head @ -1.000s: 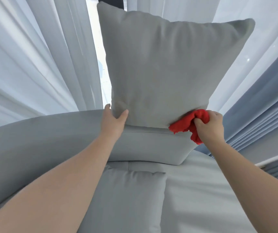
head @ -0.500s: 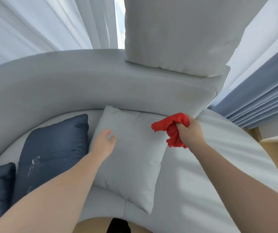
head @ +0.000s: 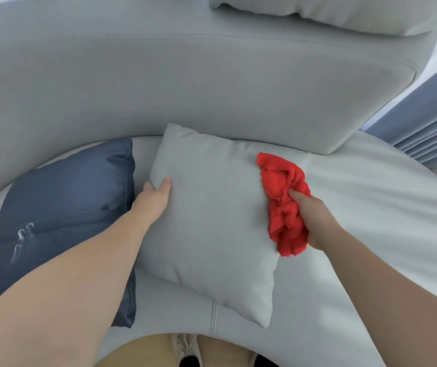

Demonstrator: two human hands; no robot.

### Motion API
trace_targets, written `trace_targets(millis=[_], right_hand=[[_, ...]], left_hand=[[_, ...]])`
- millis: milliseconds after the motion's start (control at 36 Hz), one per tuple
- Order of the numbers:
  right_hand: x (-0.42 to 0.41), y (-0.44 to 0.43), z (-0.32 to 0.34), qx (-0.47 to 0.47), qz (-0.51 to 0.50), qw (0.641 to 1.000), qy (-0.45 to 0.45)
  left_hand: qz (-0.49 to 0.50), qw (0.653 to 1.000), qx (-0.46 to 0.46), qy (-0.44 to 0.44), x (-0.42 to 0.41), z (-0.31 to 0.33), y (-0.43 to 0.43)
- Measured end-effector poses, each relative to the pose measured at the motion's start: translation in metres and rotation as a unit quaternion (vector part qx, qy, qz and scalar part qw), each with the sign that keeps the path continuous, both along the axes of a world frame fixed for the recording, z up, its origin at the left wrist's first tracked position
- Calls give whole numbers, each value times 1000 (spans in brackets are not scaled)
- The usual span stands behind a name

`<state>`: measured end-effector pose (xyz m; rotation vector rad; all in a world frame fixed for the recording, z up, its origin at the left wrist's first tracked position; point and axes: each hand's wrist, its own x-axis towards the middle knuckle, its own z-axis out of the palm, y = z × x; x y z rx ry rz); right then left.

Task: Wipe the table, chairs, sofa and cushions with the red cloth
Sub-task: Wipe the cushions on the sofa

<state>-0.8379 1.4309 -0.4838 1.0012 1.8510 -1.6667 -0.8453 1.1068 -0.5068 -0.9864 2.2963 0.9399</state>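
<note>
Red cloth is bunched in the right hand. The fingers curl round its lower half, and its loose upper part lies on the right edge of the light grey cushion. That cushion lies flat on the sofa seat, with its far edge against the curved backrest and a navy cushion just beside it on the left. The left hand grips the grey cushion's left edge, thumb on the top face. The other fingers seem tucked beneath the edge, though the cushion hides them.

The step in hand looks like wiping this cushion's top face. The filling is soft, so the left hand should anchor the cushion or it will slide along with each stroke. Opening the wad out flatter would put more cloth on the fabric. Overlapping passes from the right edge toward the anchoring hand, under light pressure, should cover the face. The corners and seams would need separate dabs.
</note>
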Motion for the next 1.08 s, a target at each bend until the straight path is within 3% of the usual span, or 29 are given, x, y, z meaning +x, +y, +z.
trace_targets(millis=[139, 222, 278, 361, 445, 556, 639, 695, 778, 833, 917, 1083], right_hand=[[-1, 21, -10, 39, -31, 998, 25], [-5, 69, 1, 138, -63, 987, 46], [-8, 104, 9, 213, -50, 975, 50], [-7, 132, 17, 311, 32, 949, 38], [-14, 135, 30, 402, 94, 904, 108], [-39, 121, 45, 403, 215, 849, 265], [-37, 96, 29, 389, 369, 820, 201], [-19, 88, 10, 411, 431, 778, 201], [20, 90, 5, 381, 432, 759, 304], [47, 92, 4, 389, 439, 727, 357], [93, 87, -3, 378, 501, 682, 375], [179, 85, -21, 311, 586, 629, 405]], left_hand=[[-14, 998, -27, 47, 12, -5, 34], [-86, 994, -26, 62, 17, -3, 73], [-107, 993, 26, 52, 22, -6, 104], [-43, 993, 101, 46, 36, -15, 131], [31, 982, 174, 60, 42, -20, 140], [20, 985, 154, 80, 43, -30, 147], [14, 990, 111, 83, 38, -36, 151], [9, 994, 80, 78, 34, -37, 158], [12, 994, 61, 91, 30, -36, 172], [17, 993, 56, 103, 28, -35, 181], [20, 993, 56, 101, 28, -33, 187], [2, 994, 46, 98, 39, -28, 184]])
